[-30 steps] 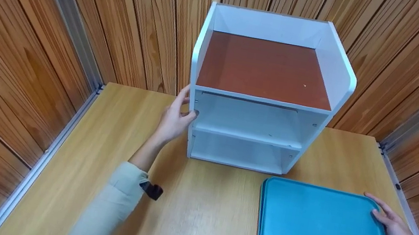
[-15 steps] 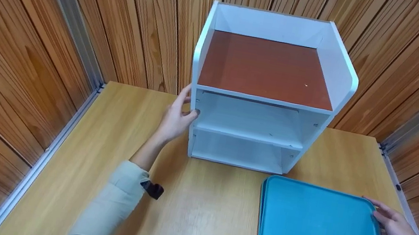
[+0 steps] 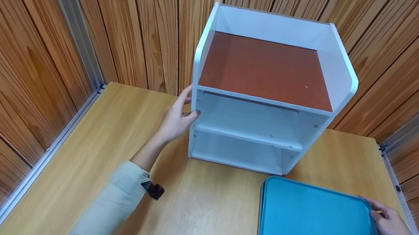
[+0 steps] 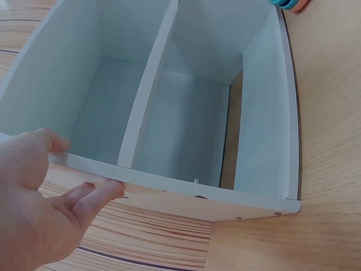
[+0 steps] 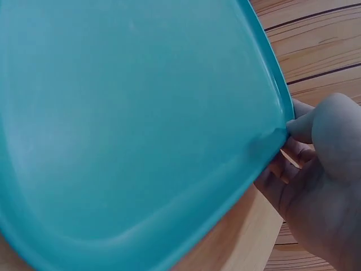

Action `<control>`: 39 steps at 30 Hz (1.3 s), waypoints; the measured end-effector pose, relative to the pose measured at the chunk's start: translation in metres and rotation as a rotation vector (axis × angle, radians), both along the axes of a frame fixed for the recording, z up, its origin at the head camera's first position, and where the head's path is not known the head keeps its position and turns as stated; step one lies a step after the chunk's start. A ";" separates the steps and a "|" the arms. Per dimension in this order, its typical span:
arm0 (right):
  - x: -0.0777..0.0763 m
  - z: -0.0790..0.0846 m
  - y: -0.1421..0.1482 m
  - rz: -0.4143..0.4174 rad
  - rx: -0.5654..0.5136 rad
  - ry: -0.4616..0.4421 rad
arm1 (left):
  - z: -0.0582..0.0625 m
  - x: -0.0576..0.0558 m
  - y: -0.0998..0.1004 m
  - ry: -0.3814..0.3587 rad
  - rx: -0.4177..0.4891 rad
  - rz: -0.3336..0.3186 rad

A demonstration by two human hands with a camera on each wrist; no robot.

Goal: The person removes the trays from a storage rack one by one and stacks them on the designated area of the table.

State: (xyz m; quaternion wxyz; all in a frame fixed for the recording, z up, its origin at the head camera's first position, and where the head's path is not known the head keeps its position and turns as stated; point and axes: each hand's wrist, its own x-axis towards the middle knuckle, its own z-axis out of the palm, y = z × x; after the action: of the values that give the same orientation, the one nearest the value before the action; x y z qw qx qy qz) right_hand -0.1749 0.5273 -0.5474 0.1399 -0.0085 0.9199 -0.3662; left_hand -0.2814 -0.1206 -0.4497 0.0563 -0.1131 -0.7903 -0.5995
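Observation:
A small white shelf unit point(image 3: 264, 100) with a reddish-brown top board stands at the back of the table. My left hand point(image 3: 176, 119) holds its left side panel, thumb at the front edge and fingers along the outside, as the left wrist view also shows with the hand point(image 4: 39, 197) at the panel. At the front right lies a blue rectangular tray point(image 3: 322, 230) on top of at least one more tray, whose edge peeks out on the left. My right hand point(image 3: 390, 224) pinches the top tray's far right corner, thumb on the rim point(image 5: 285, 127) and fingers beneath.
The wooden table point(image 3: 201, 218) ends at wood-panelled walls behind and on both sides, with metal rails point(image 3: 68, 119) along the side edges. The tray stack sits just in front of the shelf unit's lower right corner. Both of the unit's compartments face forward.
My right hand has shifted slightly left along with the top tray's right side, which now lines up more closely over the stack. The left hand stays on the shelf unit.

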 end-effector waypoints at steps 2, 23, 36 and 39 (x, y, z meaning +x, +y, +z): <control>-0.002 0.000 0.000 0.033 0.057 0.047 | 0.000 0.000 0.000 0.001 0.004 -0.002; -0.013 -0.010 -0.006 0.054 0.005 -0.046 | 0.000 0.001 -0.004 -0.008 -0.007 0.023; -0.006 -0.013 0.004 -0.044 -0.107 -0.124 | 0.000 0.000 -0.002 0.014 0.012 -0.013; -0.006 -0.011 0.005 -0.047 -0.100 -0.119 | 0.000 -0.001 -0.003 0.026 0.013 -0.010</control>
State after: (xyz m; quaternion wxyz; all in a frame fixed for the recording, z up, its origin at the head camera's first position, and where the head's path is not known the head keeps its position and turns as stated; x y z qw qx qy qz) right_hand -0.1809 0.5324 -0.5579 0.1850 0.0277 0.8906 -0.4145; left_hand -0.2826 -0.1237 -0.4500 0.0644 -0.1243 -0.7850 -0.6035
